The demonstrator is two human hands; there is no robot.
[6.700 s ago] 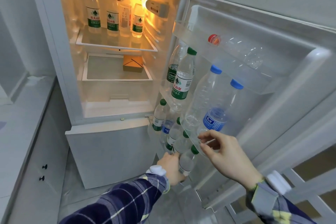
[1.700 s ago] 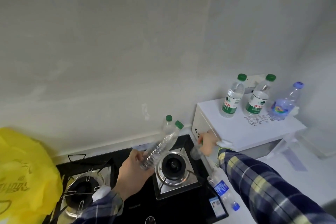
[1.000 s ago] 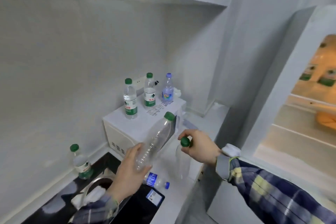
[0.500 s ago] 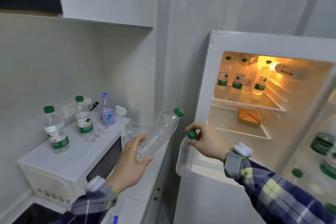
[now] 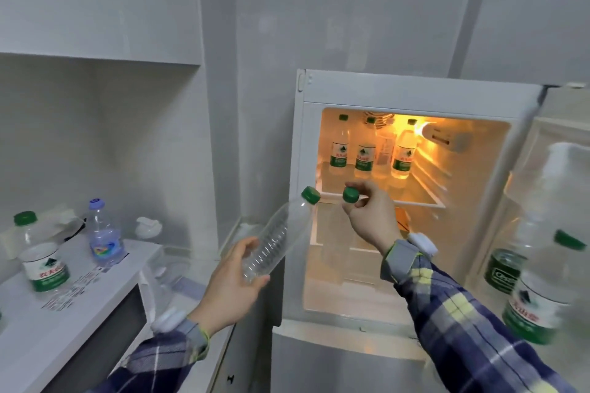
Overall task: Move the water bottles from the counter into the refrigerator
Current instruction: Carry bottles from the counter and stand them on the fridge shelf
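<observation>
Green-capped bottle (image 5: 274,242) in left hand (image 5: 234,281), another in right hand (image 5: 370,217).

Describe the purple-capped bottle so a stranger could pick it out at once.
Look left of the open refrigerator to the white microwave on the counter. Two bottles stand on its top, near the wall. The purple-capped bottle is the right one, with a pale lilac cap and rainbow label; its neighbour, the green-capped bottle, wears a white-and-green label.
</observation>
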